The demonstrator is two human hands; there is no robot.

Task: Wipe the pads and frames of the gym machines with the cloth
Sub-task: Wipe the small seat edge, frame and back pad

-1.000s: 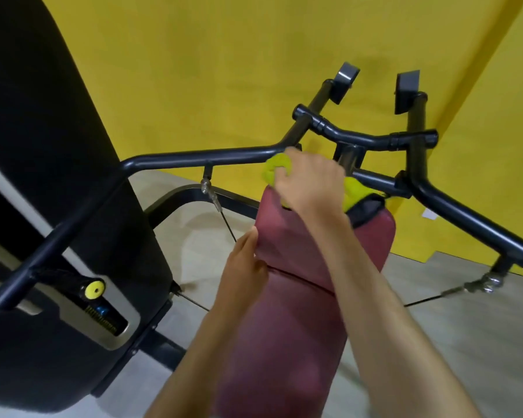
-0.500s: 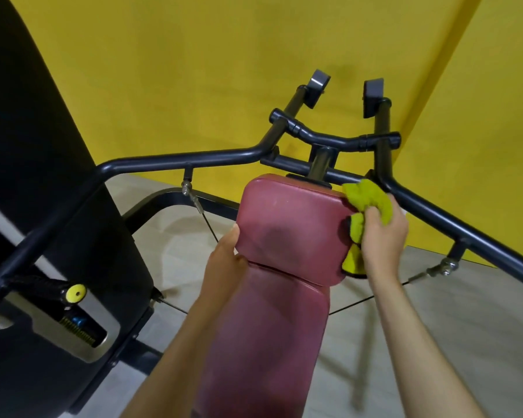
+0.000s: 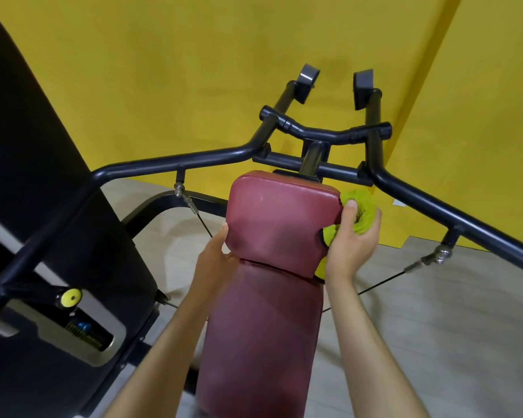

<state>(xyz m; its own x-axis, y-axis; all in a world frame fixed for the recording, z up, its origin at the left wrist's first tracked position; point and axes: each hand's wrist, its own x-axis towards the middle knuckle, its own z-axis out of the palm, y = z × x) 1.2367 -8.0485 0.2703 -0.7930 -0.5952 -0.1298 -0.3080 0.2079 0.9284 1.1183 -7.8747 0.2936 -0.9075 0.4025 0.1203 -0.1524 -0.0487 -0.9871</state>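
Observation:
A maroon upper pad (image 3: pixel 280 220) tops a longer maroon back pad (image 3: pixel 260 336) on a gym machine. My right hand (image 3: pixel 349 245) grips a bunched yellow-green cloth (image 3: pixel 360 208) against the upper pad's right side, thumb up on the pad's edge. My left hand (image 3: pixel 216 260) holds the left lower edge of the upper pad, its fingers hidden behind it. The black tubular frame (image 3: pixel 175 162) spreads out behind the pads to both sides.
A black weight-stack shroud (image 3: pixel 37 164) with a yellow-tipped selector pin (image 3: pixel 70 298) stands at left. Cables (image 3: pixel 384 280) with metal fittings run from the frame arms. Yellow walls (image 3: pixel 194 70) close in behind, and the floor is grey.
My right hand carried the cloth from the pad's top edge over to its right side, then turned there so the thumb faces me. The left hand stayed on the pad's left edge.

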